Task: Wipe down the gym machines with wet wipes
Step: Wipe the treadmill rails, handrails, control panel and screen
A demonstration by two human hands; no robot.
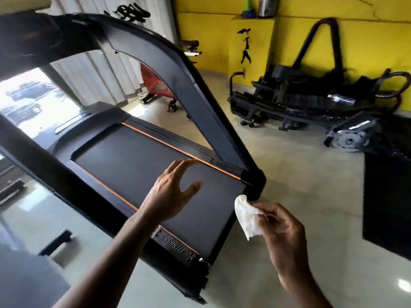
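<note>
White wet wipe [248, 215], crumpled, is pinched in my right hand [281, 232] fingers beside the treadmill [142, 152] deck's rear corner, the belt's long axis running up-left, while my left hand [172, 192], fingers spread and empty, hovers nearer the belt.

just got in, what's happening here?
A person is standing at a treadmill in a gym room, mid cleaning job. The right hand pinches a crumpled white wet wipe, held in the air near the deck's rear corner, not touching the machine. The left hand is open and empty, hovering over the belt. Dismantled black equipment lies on the floor by the yellow wall.
</note>
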